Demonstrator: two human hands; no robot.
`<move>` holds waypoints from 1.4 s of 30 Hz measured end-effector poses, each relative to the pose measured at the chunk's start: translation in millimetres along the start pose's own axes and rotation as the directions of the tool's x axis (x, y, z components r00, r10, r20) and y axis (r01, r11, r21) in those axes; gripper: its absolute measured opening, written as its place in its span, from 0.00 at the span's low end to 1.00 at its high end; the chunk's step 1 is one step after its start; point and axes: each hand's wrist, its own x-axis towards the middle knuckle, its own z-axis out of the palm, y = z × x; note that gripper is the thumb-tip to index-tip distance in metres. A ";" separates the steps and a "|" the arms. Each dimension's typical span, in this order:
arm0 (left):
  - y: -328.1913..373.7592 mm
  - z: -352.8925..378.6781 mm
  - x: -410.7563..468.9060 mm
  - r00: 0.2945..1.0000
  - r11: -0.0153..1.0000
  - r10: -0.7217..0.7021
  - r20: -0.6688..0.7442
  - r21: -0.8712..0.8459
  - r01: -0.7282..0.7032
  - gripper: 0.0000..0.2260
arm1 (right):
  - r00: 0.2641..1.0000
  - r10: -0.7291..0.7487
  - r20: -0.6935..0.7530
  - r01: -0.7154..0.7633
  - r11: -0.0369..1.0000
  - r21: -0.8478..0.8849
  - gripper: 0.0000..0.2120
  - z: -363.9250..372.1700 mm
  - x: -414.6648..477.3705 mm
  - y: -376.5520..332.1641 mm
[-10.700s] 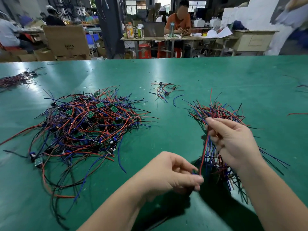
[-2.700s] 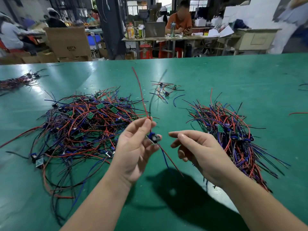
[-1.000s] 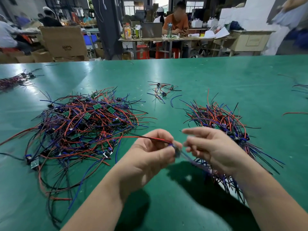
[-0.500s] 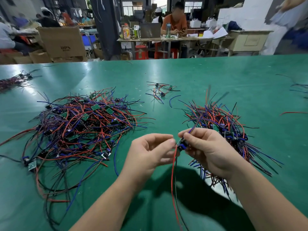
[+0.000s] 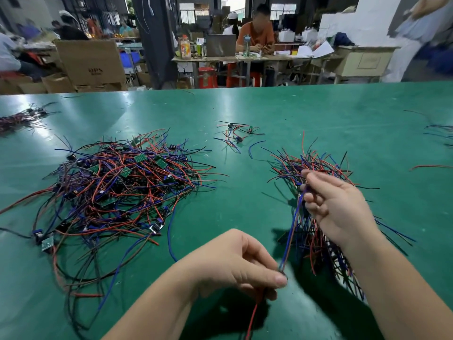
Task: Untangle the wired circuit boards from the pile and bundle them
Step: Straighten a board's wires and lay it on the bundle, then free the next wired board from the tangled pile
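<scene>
A big tangled pile [image 5: 117, 190] of red, blue and black wires with small green circuit boards lies on the left of the green table [image 5: 318, 114]. A sorted bundle [image 5: 316, 168] of the same wired boards lies on the right, partly hidden by my right hand. My left hand [image 5: 242, 266] pinches the lower end of one wired board's leads, a red wire hanging below it. My right hand [image 5: 335, 204] pinches the upper end, above the sorted bundle. The blue and red leads [image 5: 290, 234] stretch between the two hands.
A small cluster of wired boards [image 5: 236, 134] lies at mid table with a loose blue wire [image 5: 255, 147] beside it. Another wire bunch [image 5: 17, 119] sits far left, stray wires [image 5: 438, 131] at the right edge. Seated people and cardboard boxes fill the background.
My left hand has slid down toward me along the leads, pulling them straight. My right hand has moved right and up over the sorted bundle, holding the other end.
</scene>
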 end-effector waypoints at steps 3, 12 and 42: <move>-0.4 0.0 -1.1 0.999 0.999 -0.001 -0.040 0.041 0.002 0.04 | 0.992 -0.072 -0.102 0.087 0.985 0.150 0.09 -1.2 3.5 -4.9; 3.9 -11.0 11.2 0.835 0.931 0.149 -0.529 -0.210 -0.300 0.14 | 0.792 -0.062 0.607 0.432 0.761 -0.485 0.17 15.9 -26.8 21.5; -5.1 -77.3 -4.9 0.218 0.777 0.622 -0.752 0.626 -0.060 0.04 | 0.787 -0.548 0.284 0.540 0.390 -0.746 0.12 9.2 -20.2 18.1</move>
